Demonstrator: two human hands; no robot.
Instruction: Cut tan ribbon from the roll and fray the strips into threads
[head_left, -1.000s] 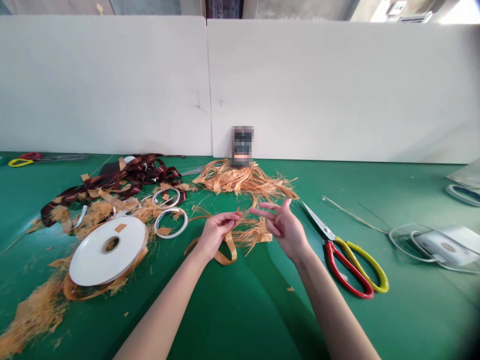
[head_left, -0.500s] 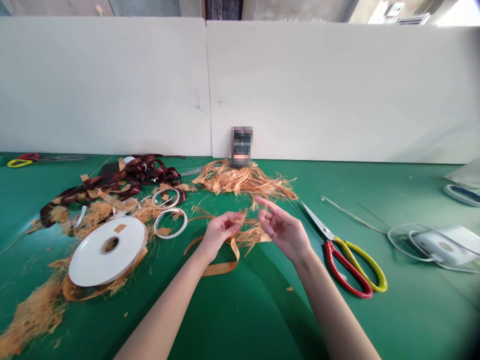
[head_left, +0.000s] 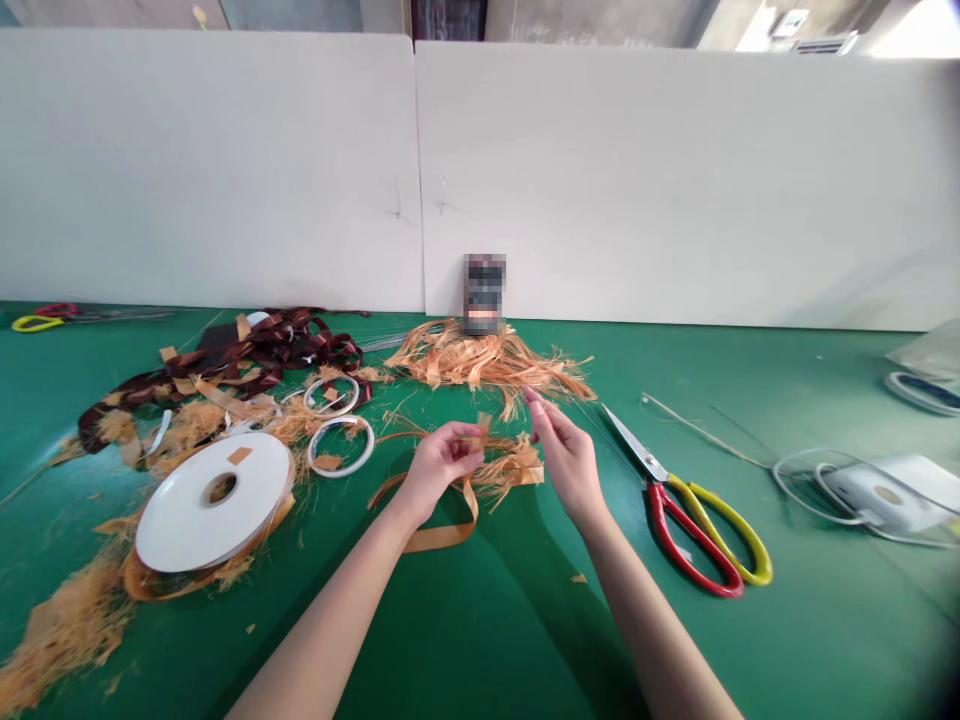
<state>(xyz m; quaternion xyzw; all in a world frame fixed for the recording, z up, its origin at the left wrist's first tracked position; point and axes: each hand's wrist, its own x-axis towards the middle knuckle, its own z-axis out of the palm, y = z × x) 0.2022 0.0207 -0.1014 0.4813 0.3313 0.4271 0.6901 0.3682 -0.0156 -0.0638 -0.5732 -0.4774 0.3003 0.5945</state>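
Here, on the green surface [head_left: 480,630], an orange ribbon [head_left: 442,538] trails in a curve below the left hand [head_left: 442,462], which pinches its upper end between thumb and fingers. The large scissors [head_left: 655,468] lie to the right, one handle red and one yellow, while the white spool [head_left: 180,500] lies tilted on the left. Near the ribbon's raised end, the right hand [head_left: 570,462] has its thumb and forefinger drawn close; whether anything fine sits between them, I cannot tell. Beyond the spool are two white rings [head_left: 370,450] and a tangle of dark brown ribbon [head_left: 341,350]. Farther back, frayed orange strips [head_left: 480,360] lie heaped before a pixelated dark object [head_left: 484,293] near the white panels [head_left: 637,180].
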